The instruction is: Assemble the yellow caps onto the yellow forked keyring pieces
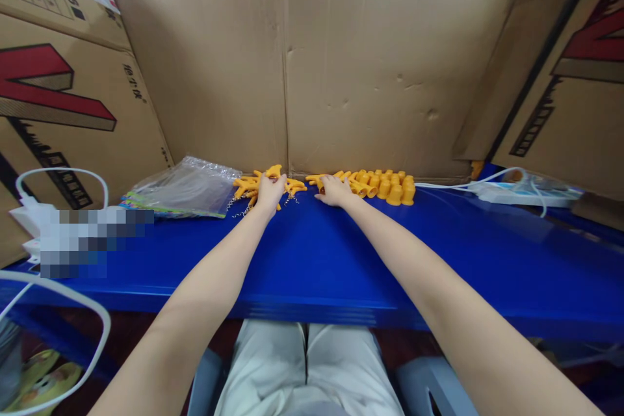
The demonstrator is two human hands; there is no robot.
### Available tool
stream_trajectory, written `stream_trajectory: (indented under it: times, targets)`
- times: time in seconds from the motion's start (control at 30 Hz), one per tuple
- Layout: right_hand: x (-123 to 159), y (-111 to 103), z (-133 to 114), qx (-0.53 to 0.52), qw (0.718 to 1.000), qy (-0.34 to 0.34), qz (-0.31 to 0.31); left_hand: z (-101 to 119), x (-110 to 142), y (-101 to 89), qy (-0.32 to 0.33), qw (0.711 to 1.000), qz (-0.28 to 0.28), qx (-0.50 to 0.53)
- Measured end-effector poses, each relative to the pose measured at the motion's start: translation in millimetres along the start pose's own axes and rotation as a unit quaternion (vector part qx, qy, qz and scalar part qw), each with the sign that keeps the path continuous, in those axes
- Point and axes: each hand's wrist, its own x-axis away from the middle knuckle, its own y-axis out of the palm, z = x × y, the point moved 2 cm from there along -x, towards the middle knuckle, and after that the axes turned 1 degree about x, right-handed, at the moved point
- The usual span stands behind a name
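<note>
At the back of the table, my left hand [272, 194] is closed on a yellow plastic piece [274, 171] that pokes out above the fingers. Around that hand lies a pile of branched yellow plastic pieces [248, 187], several with small metal chains trailing onto the table. Right of it, my right hand [335, 191] reaches the near end of another yellow group, thumb and fingers curled around a yellow piece [320, 186] partly hidden by them. Beside this hand stand several rows of yellow cup-shaped pieces [394, 192], some tipped on their sides.
Clear plastic bags [188, 185] lie in a stack at the left. A tall cardboard wall [380, 78] closes off the back of the blue table [322, 266]. White cables run to a power strip [526, 194] at the right; a white cable [100, 318] loops at the front left.
</note>
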Motion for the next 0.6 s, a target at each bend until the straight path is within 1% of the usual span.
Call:
stream_trajectory:
  times: [0.13,0.23,0.3,0.4,0.47,0.53,0.6]
  targets:
    - [11.3,-22.5,6.8,0.025,1.000,-0.001,-0.006,6.7,7.6,-1.1,-0.033,0.999,-0.009,-0.034]
    - [27.6,-38.6,23.1,0.040,0.999,0.018,-0.004,6.9,9.3,-2.1,-0.016,0.998,-0.021,-0.054]
    - [39.3,-45.6,40.3,0.048,0.997,0.055,0.005,4.8,9.0,-2.4,0.006,0.996,-0.043,-0.076]
    - [53.1,-51.7,69.9,0.053,0.986,0.140,0.067,1.7,8.9,-2.1,0.039,0.989,-0.085,-0.111]
    - [58.3,-53.3,86.5,0.053,0.977,0.180,0.099,1.6,10.5,-1.1,0.062,0.982,-0.114,-0.139]
    - [60.8,-53.6,98.5,0.053,0.971,0.205,0.113,3.0,13.2,0.5,0.082,0.968,-0.142,-0.188]
    - [62.1,-52.6,106.6,0.059,0.965,0.230,0.112,5.1,16.4,2.3,0.101,0.951,-0.161,-0.242]
